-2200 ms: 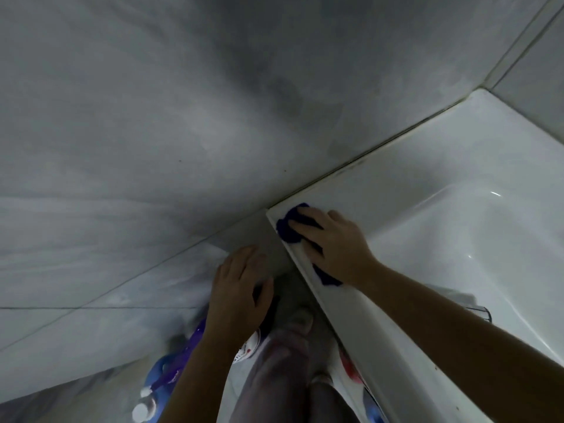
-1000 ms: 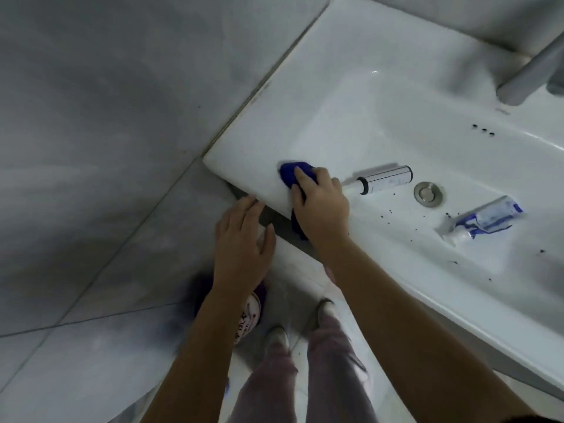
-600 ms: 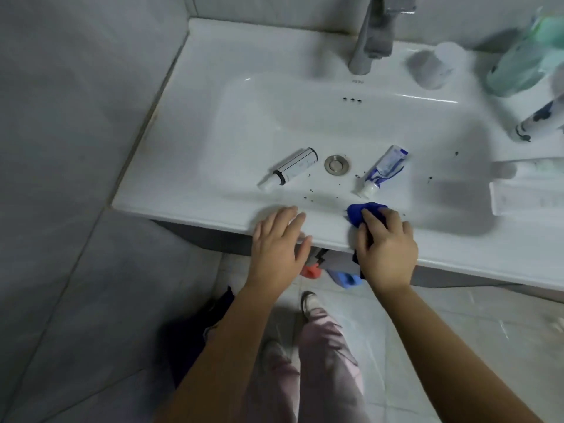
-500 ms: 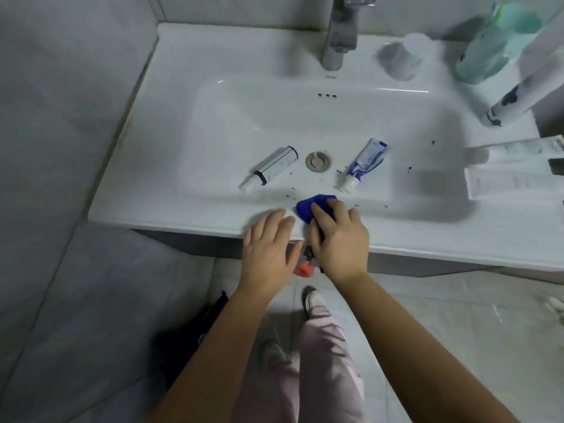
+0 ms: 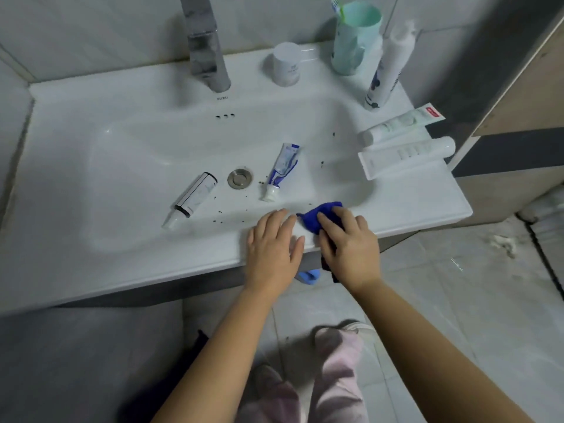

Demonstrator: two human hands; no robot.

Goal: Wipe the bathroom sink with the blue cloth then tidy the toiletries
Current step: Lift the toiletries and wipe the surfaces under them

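Heads up, a fair bit is hidden here: most of the blue cloth (image 5: 317,216) sits under the right hand (image 5: 348,248), so only a bunched dark-blue lump pokes out past the fingertips, plus a dark bit hanging below the sink's (image 5: 122,270) front edge. The faucet (image 5: 207,50) is cut off at the top, same with whatever stands in the green cup (image 5: 354,38). There's a light blue thing (image 5: 309,276) under the rim between the hands, can't tell what it is. The cloth looks crumpled, deep royal blue, and lies on the front rim right at the basin's edge. The right hand's fingers curl over it and press it down; the left hand (image 5: 271,248) lies flat just beside it, fingers loosely spread. In the basin a toothpaste tube (image 5: 282,170) and a small white bottle (image 5: 193,198) lie either side of the drain (image 5: 240,178), with dark specks (image 5: 219,219) scattered near them.
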